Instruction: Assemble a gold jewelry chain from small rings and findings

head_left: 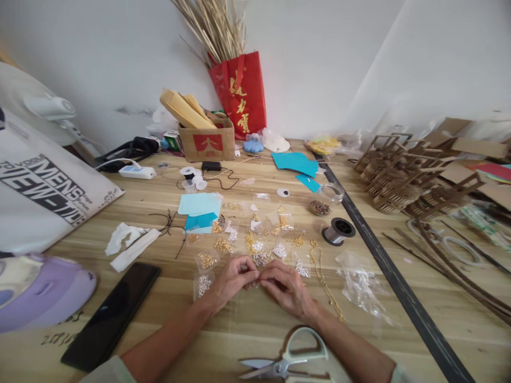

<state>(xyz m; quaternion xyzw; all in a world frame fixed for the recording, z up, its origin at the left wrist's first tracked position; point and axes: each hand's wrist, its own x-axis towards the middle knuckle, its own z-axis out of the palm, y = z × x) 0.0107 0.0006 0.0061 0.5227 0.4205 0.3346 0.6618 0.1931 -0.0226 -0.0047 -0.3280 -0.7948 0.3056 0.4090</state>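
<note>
My left hand (235,277) and my right hand (286,284) meet fingertip to fingertip over the wooden table. Both are closed in a pinch; whatever lies between the fingertips is too small to make out. Just beyond them are small clear bags and piles of silver findings (279,250) and gold findings (222,244). A bag of silver rings (205,285) lies left of my left hand. A gold chain (324,282) stretches along the right of my right hand. White-handled scissors (282,364) rest partly open nearer to me, below my right hand.
A black phone (112,316) and a purple-and-white object (43,290) are at left. To the right stand a wire spool (338,232), crumpled plastic (361,284), a dark strip (383,255) and woven baskets (395,175). A cardboard box (209,143) and red bag (243,96) stand behind.
</note>
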